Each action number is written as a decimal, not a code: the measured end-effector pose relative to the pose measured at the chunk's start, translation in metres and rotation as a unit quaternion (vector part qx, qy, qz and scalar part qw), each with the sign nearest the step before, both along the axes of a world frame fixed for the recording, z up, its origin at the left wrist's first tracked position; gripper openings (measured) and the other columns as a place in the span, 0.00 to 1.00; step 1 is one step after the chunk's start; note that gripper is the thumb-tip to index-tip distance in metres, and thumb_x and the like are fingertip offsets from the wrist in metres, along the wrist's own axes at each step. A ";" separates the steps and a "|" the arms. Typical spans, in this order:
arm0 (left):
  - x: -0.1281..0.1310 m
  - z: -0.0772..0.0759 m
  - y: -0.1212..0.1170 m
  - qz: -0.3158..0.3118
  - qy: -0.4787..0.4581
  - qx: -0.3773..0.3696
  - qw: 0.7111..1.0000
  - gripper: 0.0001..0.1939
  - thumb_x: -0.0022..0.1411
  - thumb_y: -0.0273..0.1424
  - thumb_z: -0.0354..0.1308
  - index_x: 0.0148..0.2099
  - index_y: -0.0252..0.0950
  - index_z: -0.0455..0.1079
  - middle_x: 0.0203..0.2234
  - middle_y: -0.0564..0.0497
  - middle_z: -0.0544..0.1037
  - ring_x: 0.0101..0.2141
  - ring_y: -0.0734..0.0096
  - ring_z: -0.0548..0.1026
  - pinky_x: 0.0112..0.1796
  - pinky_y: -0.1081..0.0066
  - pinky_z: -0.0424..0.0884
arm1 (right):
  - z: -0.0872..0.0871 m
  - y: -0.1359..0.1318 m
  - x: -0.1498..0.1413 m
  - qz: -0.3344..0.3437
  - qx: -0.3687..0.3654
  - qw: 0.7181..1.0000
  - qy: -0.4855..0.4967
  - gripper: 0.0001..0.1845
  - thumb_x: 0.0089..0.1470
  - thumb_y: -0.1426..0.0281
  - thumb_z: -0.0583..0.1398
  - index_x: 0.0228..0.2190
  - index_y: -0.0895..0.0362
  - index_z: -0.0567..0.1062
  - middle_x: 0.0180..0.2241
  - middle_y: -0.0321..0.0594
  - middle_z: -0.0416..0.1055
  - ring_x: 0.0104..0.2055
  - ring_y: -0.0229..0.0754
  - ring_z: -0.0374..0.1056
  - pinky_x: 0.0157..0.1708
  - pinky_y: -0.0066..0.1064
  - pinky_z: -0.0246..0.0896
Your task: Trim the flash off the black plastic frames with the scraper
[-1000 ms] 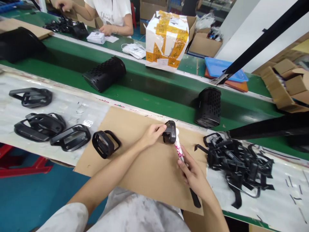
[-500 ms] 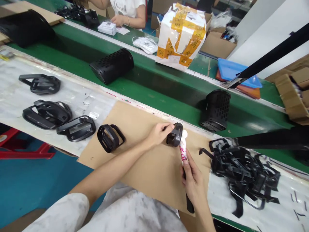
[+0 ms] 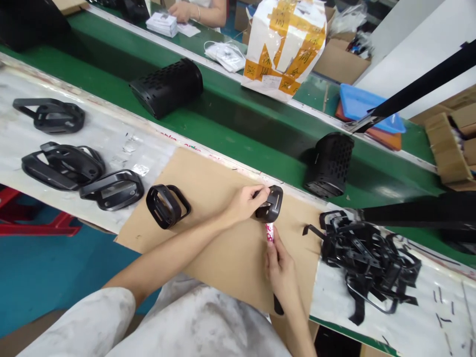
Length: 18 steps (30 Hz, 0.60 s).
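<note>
My left hand (image 3: 247, 202) grips a black plastic bracket (image 3: 274, 210) by its left side, above a sheet of brown cardboard (image 3: 223, 253). Around the handle of a hammer (image 3: 270, 232) my right hand (image 3: 280, 265) is closed; the handle has a white wrap with pink marks and a black grip end. The hammer's upper end is hidden behind or inside the bracket, and I cannot tell whether they touch. Left of my hands, another black bracket (image 3: 167, 206) with a looped strap stands on the cardboard.
Several similar brackets (image 3: 111, 189) lie at the left. A tangled pile of black strap parts (image 3: 368, 258) is at the right. Black perforated housings (image 3: 169, 87) sit on the green conveyor (image 3: 230, 134). Beyond are a taped white box (image 3: 284, 47) and a co-worker's hand (image 3: 181, 11).
My right hand has moved left with the hammer, whose white upper end has gone out of sight at the bracket. The bracket has turned slightly in my left hand. The whole view has shifted a little.
</note>
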<state>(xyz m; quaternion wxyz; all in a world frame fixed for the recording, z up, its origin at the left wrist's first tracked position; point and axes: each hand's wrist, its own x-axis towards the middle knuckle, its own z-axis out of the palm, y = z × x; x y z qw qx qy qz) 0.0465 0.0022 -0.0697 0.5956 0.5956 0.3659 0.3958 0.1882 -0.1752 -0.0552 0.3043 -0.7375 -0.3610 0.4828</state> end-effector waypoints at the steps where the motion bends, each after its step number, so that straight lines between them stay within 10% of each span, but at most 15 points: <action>1: 0.000 0.000 0.000 -0.001 -0.004 -0.002 1.000 0.22 0.73 0.43 0.49 0.29 0.33 0.58 0.24 0.55 0.59 0.28 0.76 0.59 0.31 0.72 0.55 | 0.000 0.001 -0.001 0.007 -0.007 1.000 0.002 0.44 0.67 0.46 0.53 0.73 0.57 0.55 0.26 0.35 0.57 0.23 0.35 0.50 0.19 0.27 0.50; 14: -0.002 0.004 0.004 0.019 -0.006 -0.014 1.000 0.21 0.68 0.42 0.51 0.27 0.34 0.57 0.22 0.54 0.58 0.26 0.76 0.58 0.30 0.72 0.55 | 0.002 -0.001 0.002 0.038 0.058 0.996 -0.062 0.38 0.67 0.49 0.53 0.69 0.58 0.66 0.40 0.48 0.76 0.36 0.47 0.70 0.39 0.38 0.70; 18: -0.004 0.006 0.011 0.036 -0.071 -0.122 0.989 0.25 0.62 0.47 0.56 0.24 0.37 0.50 0.19 0.56 0.51 0.21 0.79 0.52 0.25 0.72 0.51 | 0.009 0.001 0.009 0.042 0.063 0.997 -0.029 0.36 0.66 0.50 0.55 0.66 0.58 0.69 0.32 0.45 0.73 0.33 0.47 0.69 0.34 0.35 0.68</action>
